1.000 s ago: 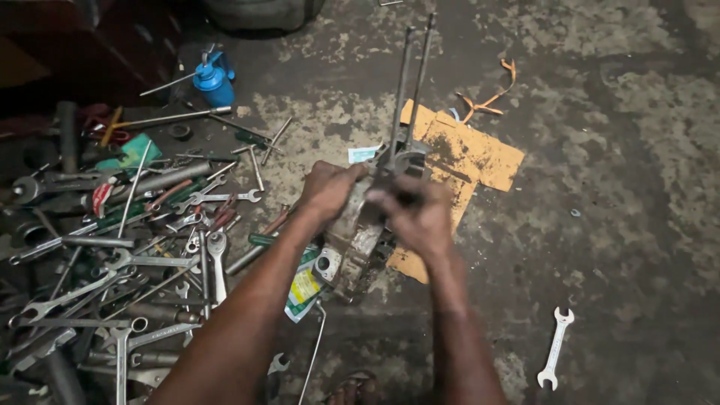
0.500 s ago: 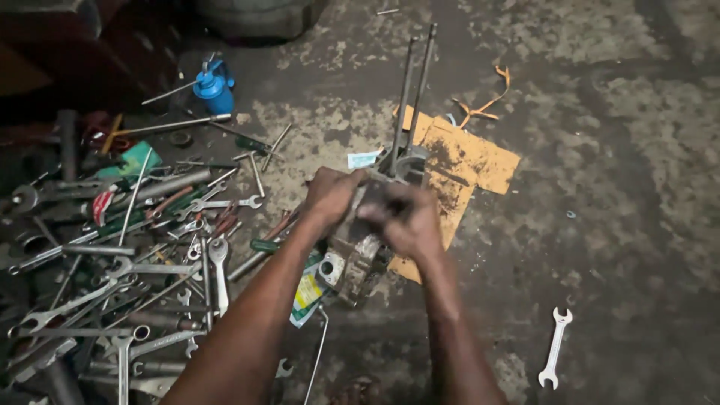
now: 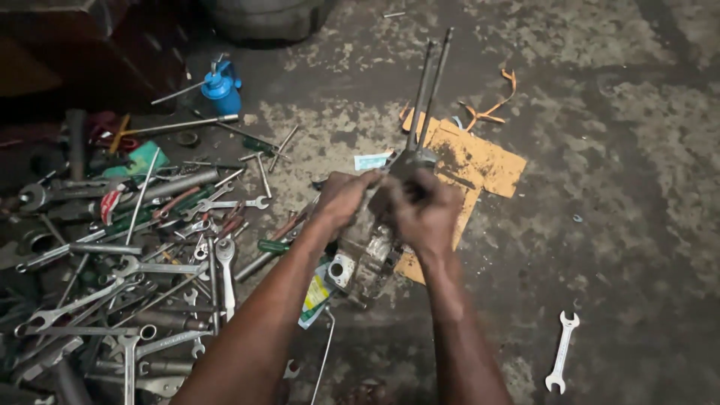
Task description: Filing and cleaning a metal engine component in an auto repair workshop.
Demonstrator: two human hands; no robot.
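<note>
Left hand: left hand (image 3: 341, 199) curled shut around the upper end of a greasy metal assembly (image 3: 367, 251), fingers wrapped on its left side.
Right hand: right hand (image 3: 426, 212) clamped over the same top end from the right, knuckles toward the camera; both hands pressed close together on the part.
Assembly: stands tilted on the concrete floor (image 3: 615, 150), lower end nearest the camera; two long rods (image 3: 427, 90) run up and away from the grip.
Change: against half a second ago both hands sit on the same spot; the grip looks a little tighter, the assembly has not shifted on the floor.
Cardboard: flat yellow-brown cardboard sheet (image 3: 487, 161), stained dark, lies under and beyond the assembly.
Packages: green-and-yellow squeeze tube (image 3: 315, 296) lies just below the left forearm; small pale-blue paper slip (image 3: 371, 160) just above the left hand.
Can: blue oil can (image 3: 222, 84) with thin spout, far left-top.
Tools: heap of wrenches (image 3: 135, 262) left; single open-ended spanner (image 3: 562, 351) lower right, well apart.
</note>
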